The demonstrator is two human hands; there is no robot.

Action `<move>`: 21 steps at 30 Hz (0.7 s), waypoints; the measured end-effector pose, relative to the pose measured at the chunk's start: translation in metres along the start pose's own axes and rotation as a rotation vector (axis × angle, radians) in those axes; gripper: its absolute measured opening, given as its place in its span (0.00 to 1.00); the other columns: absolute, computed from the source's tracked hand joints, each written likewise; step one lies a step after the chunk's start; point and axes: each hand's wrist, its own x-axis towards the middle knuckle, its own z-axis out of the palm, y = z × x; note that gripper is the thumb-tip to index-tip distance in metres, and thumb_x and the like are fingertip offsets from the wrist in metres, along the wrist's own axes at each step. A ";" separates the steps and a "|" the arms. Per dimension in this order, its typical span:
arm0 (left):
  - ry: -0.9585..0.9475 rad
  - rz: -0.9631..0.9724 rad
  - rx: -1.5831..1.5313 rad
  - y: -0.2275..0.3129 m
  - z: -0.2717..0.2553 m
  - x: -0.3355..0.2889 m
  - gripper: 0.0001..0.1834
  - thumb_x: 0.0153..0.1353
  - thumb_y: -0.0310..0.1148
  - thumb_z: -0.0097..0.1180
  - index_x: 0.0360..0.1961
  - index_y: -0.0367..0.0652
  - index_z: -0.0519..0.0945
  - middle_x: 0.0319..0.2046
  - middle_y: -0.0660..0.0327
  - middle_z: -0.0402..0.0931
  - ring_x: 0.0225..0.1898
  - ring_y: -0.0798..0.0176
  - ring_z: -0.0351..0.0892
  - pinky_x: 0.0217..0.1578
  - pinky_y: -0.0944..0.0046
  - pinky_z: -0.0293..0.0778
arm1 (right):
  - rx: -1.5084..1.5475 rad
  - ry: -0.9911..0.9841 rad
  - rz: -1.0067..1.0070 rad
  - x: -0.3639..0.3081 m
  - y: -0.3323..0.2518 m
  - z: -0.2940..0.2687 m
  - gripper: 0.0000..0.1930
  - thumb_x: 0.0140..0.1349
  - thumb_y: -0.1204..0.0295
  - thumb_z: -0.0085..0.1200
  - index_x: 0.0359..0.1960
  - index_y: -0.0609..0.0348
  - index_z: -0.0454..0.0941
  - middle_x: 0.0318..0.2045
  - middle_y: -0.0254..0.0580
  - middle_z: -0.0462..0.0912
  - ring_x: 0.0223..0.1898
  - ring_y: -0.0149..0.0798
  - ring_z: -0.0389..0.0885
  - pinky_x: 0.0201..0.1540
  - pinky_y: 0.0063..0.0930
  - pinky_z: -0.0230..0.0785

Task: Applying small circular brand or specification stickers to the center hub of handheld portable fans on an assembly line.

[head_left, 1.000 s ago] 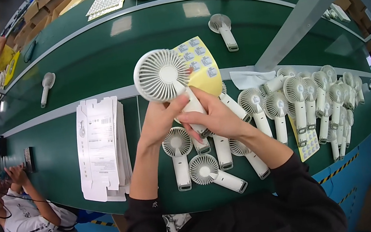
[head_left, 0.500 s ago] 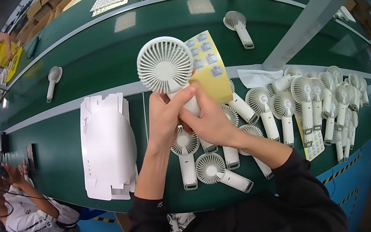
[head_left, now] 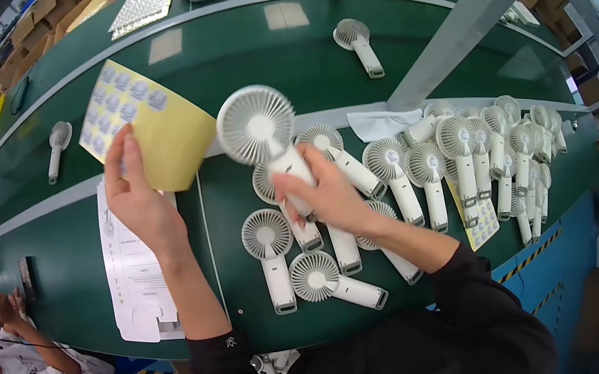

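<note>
In my left hand (head_left: 145,206) is a yellow backing sheet (head_left: 176,148) with rows of small silvery-grey stickers, pinched at its lower edge between thumb and fingers. My right hand (head_left: 334,201) grips the handle of a white handheld fan (head_left: 256,124), its round grille raised and facing me. Below that hand, several similar fans lie on the green table, among them one upright in the picture (head_left: 272,260) and one slanting near the front edge (head_left: 336,281). A crowd of more fans (head_left: 460,143) spreads to the right, some with a sticker at the grille's centre.
White printed card pieces (head_left: 136,284) lie under my left forearm. A second sticker sheet (head_left: 480,223) sits beneath the right-hand fans. Single fans (head_left: 59,149) (head_left: 358,44) rest on the far belt. A grey metal post (head_left: 463,26) slants at right. Co-workers sit left and far right.
My hands, together at the fan before, have come apart. The sticker sheet has swung left in my left hand; the fan stays in my right, slightly lower. The view has shifted a little.
</note>
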 end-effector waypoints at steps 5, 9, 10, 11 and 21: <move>-0.017 0.033 0.110 0.003 -0.001 -0.003 0.14 0.68 0.34 0.58 0.49 0.35 0.81 0.47 0.58 0.81 0.46 0.67 0.80 0.50 0.68 0.74 | 0.225 0.086 -0.039 0.006 0.002 -0.023 0.13 0.73 0.65 0.48 0.47 0.62 0.64 0.30 0.39 0.76 0.20 0.30 0.76 0.19 0.24 0.72; -0.087 0.001 0.189 0.003 0.002 -0.006 0.15 0.66 0.35 0.59 0.49 0.38 0.83 0.47 0.58 0.81 0.46 0.67 0.79 0.49 0.69 0.73 | 0.272 0.065 -0.060 0.006 0.004 -0.029 0.13 0.72 0.65 0.48 0.46 0.62 0.64 0.30 0.39 0.76 0.20 0.30 0.76 0.18 0.24 0.72; -0.102 -0.017 0.231 0.003 0.002 -0.006 0.15 0.66 0.34 0.60 0.50 0.39 0.83 0.48 0.57 0.81 0.46 0.67 0.79 0.48 0.69 0.74 | 0.262 0.069 -0.068 0.006 0.004 -0.030 0.13 0.72 0.65 0.48 0.46 0.62 0.64 0.30 0.39 0.76 0.20 0.29 0.76 0.18 0.24 0.72; -0.120 0.006 0.230 0.004 0.003 -0.007 0.15 0.66 0.34 0.60 0.50 0.39 0.83 0.48 0.57 0.81 0.46 0.67 0.79 0.48 0.69 0.74 | 0.248 0.083 -0.070 0.006 0.004 -0.031 0.13 0.72 0.65 0.48 0.46 0.62 0.65 0.30 0.39 0.76 0.20 0.29 0.76 0.18 0.24 0.73; -0.309 0.007 0.381 0.001 0.007 -0.011 0.18 0.65 0.31 0.59 0.56 0.43 0.81 0.54 0.53 0.79 0.51 0.63 0.79 0.51 0.67 0.74 | 0.153 0.118 -0.038 0.004 0.015 -0.036 0.15 0.70 0.65 0.53 0.48 0.63 0.67 0.32 0.39 0.78 0.25 0.27 0.77 0.24 0.23 0.74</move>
